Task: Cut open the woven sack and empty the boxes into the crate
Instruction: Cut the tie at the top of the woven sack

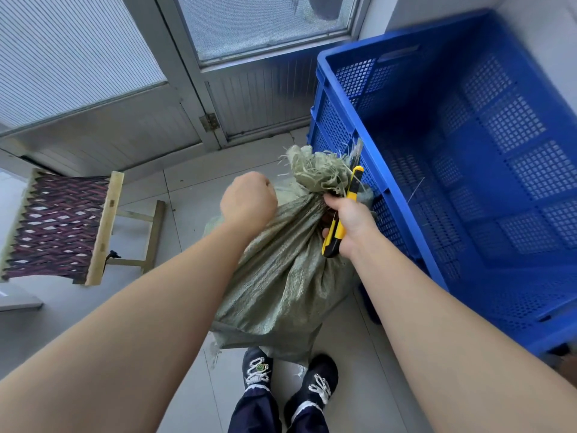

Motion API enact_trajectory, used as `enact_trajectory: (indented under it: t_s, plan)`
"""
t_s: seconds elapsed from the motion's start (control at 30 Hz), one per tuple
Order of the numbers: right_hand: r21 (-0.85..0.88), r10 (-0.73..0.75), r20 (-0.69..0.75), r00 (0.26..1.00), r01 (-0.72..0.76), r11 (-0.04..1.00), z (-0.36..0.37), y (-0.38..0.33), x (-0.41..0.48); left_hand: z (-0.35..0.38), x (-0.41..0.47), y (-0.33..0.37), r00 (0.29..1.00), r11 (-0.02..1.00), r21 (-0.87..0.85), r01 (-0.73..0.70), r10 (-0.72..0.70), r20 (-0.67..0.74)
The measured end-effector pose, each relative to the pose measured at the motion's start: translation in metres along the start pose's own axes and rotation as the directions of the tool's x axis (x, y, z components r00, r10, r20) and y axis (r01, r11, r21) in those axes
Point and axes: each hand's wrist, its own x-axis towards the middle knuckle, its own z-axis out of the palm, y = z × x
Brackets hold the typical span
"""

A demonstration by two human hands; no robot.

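A green woven sack (281, 276) stands on the tiled floor in front of my feet, its neck bunched and tied, with frayed strands at the top (315, 170). My right hand (349, 220) grips a yellow and black utility knife (338, 226) and presses against the sack's neck; the blade points up beside the frayed top. My left hand (248, 201) is closed in a fist at the sack's upper left side, seemingly holding the fabric. A big blue perforated plastic crate (468, 182) stands right beside the sack, with nothing seen inside. The boxes are hidden in the sack.
A low wooden stool with a woven red seat (62, 226) stands to the left. A grey door and window frame (199, 89) close off the far side. My two dark shoes (290, 376) are just below the sack.
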Motion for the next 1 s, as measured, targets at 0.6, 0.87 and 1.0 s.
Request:
enact_trajectory:
  t_s: [0.6, 0.87, 1.0]
  plan:
    - [0.072, 0.176, 0.038, 0.984, -0.178, 0.981, -0.013, -0.002, -0.012, -0.021, -0.005, 0.035, 0.988, 0.783, -0.616, -0.087, -0.011, -0.154]
    - [0.069, 0.131, 0.066, 0.989, -0.136, 0.988, -0.014, 0.000, -0.016, -0.014, -0.003, 0.016, 0.984, 0.836, -0.520, 0.177, -0.159, 0.080]
    - [0.047, 0.081, 0.058, 0.995, -0.084, 0.995, -0.012, -0.002, -0.017, -0.014, -0.012, 0.024, 0.986, 0.879, -0.474, 0.049, 0.032, 0.162]
